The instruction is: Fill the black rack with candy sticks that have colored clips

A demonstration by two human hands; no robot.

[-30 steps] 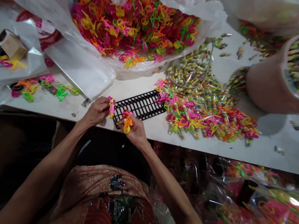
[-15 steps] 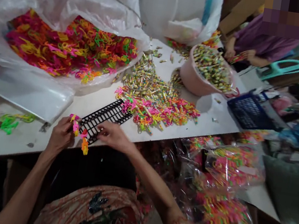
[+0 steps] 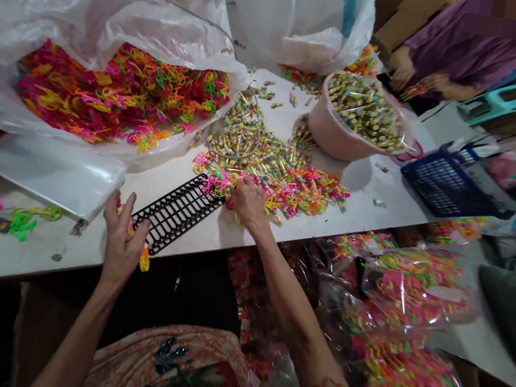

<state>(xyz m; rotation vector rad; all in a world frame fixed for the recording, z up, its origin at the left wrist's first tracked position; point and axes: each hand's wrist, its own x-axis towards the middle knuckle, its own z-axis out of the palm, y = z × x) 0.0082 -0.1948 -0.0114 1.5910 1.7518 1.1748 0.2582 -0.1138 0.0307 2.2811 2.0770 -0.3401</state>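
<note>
A black plastic grid rack (image 3: 177,214) lies slanted on the white table in front of me. My left hand (image 3: 122,244) is at its left end, thumb and fingers apart around that end. Small pink and yellow plastic pieces (image 3: 145,259) show beside and below its fingers, at the rack's end. My right hand (image 3: 250,204) is past the rack's right end, fingers curled down into a pile of bright plastic pieces joined to small patterned tubes (image 3: 302,190). Its fingertips are partly hidden, and what they grip I cannot make out.
An open clear bag (image 3: 176,26) of colourful plastic pieces stands back left. Behind the pile are loose patterned tubes (image 3: 264,149) and a pink basin (image 3: 335,134) full of them. A blue basket (image 3: 448,183) and filled bags (image 3: 418,288) lie right. A co-worker (image 3: 473,51) sits far right.
My right hand has moved from over the rack rightward to the pile. My left hand has spread its fingers and shifted slightly right at the rack's left end.
</note>
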